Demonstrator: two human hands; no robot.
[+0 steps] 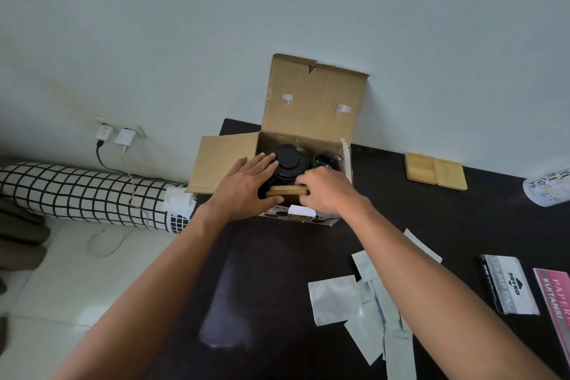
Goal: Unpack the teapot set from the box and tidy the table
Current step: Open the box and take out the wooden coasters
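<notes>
An open cardboard box point(311, 102) stands at the far left of the dark table point(277, 256), flaps up. Inside sits a teapot with a black round lid point(290, 159), and to its right a dark glass cup point(327, 159). A stack of light wooden coasters point(287, 191) stands on edge at the box's near side. My left hand point(246, 182) rests on the lid's left side, its thumb against the coasters. My right hand point(324, 190) grips the right end of the coasters.
Two wooden trays point(435, 173) lie at the back right. White paper wrappers point(364, 296) are scattered at the front right, beside a stamp pad box point(509, 284) and a pink receipt book point(555, 296). A checked bolster point(83, 191) and charger cables point(123, 163) lie left of the table.
</notes>
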